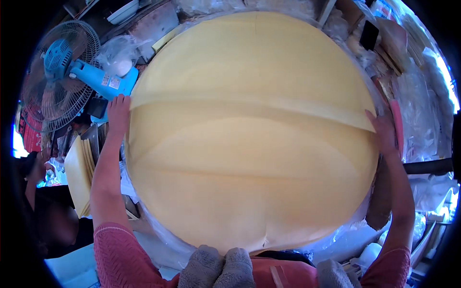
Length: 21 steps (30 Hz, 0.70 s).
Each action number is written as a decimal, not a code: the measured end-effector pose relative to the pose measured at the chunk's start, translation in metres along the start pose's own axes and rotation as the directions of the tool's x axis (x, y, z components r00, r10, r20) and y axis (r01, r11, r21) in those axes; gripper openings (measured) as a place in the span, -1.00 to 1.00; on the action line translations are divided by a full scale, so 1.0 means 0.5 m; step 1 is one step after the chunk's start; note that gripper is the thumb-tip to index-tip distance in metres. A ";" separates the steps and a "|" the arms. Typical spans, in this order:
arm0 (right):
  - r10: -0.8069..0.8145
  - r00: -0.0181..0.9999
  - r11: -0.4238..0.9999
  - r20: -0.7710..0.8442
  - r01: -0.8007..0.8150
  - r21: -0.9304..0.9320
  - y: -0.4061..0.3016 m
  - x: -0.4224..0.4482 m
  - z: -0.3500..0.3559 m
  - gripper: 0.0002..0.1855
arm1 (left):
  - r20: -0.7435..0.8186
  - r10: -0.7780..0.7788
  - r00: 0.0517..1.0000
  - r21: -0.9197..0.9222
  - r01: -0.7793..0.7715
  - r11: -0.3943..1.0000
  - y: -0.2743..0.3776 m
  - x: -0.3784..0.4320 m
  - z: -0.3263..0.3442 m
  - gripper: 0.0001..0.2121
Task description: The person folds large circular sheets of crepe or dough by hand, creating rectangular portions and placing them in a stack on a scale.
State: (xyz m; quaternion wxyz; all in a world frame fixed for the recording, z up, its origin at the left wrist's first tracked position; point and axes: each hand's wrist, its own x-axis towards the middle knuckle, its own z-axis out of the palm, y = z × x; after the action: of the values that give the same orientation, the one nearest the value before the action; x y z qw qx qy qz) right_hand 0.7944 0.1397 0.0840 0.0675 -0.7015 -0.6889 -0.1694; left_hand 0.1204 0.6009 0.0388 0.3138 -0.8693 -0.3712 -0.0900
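A very large pale-yellow sheet [248,151] fills the middle of the view, its material hard to tell. A raised fold runs across it from side to side, with a fainter crease below. My left hand [119,113] is at the left end of the fold, against the sheet's edge; its fingertips point away from me and its thumb is hidden. At the right end, my right hand [383,129] grips the edge, thumb on top and the other fingers largely hidden. Near my body, a small dark nick shows by the sheet's front edge.
A blue electric fan [59,57] stands at the left. Below it, folded yellow sheets [79,176] are stacked near my left forearm. Another person [59,223] is at the lower left. Clear plastic film [417,115] and a dark phone-like object [368,35] lie at the right.
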 end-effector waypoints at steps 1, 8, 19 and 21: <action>-0.004 0.994 0.992 0.105 0.017 -0.124 -0.009 -0.020 0.005 -0.28 | -0.004 0.004 1.000 -0.005 -0.004 1.000 0.006 -0.014 0.006 -0.87; 0.066 0.995 0.973 0.077 -0.047 -0.225 -0.029 -0.059 0.068 -0.21 | -0.095 -0.035 0.995 -0.073 0.028 0.997 0.035 -0.050 -0.041 -0.74; 0.030 0.997 0.978 -0.064 -0.042 -0.202 -0.017 -0.071 0.080 -0.21 | -0.116 0.052 0.992 -0.559 -0.109 0.822 0.325 -0.019 -0.167 -0.65; 0.031 0.993 0.973 -0.113 -0.056 -0.222 -0.015 -0.074 0.080 -0.21 | -0.068 0.040 0.997 -0.624 -0.074 0.778 0.386 -0.039 -0.213 -0.68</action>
State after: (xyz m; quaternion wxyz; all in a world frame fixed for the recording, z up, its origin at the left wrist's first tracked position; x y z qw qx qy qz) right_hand 0.7928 0.1180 0.0335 0.0288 -0.7092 -0.6452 -0.2828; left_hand 0.2503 0.4225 0.0224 0.0193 -0.9323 -0.2858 -0.2207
